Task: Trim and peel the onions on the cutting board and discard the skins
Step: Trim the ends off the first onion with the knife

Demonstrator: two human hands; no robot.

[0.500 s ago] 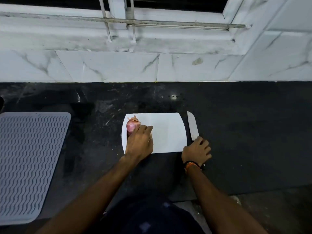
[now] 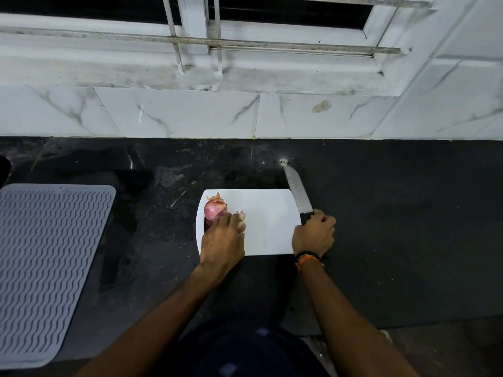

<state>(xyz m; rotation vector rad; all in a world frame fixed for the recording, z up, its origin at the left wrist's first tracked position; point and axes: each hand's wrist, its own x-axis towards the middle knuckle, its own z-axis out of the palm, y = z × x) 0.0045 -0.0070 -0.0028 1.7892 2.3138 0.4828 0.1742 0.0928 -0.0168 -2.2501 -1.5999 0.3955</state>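
A white cutting board [image 2: 268, 221] lies on the dark counter in front of me. A pink onion [image 2: 214, 209] with dry papery skin sits at the board's left end, and a second onion peeks out just right of it under my fingers. My left hand [image 2: 221, 242] rests on the board with its fingertips touching the onions. My right hand [image 2: 314, 235] grips the black handle of a knife [image 2: 298, 193] at the board's right edge. The blade points away from me, its tip raised toward the wall.
A grey ribbed drying mat [image 2: 46, 268] covers the counter at the left. A white marble-tiled wall [image 2: 177, 115] and a window ledge with metal bars rise behind the counter. Dark counter [image 2: 394, 227] stretches to the right of the board.
My right hand has closed round the knife handle and lifted it, so the blade now angles further away from me. The left hand has stayed on the onions.
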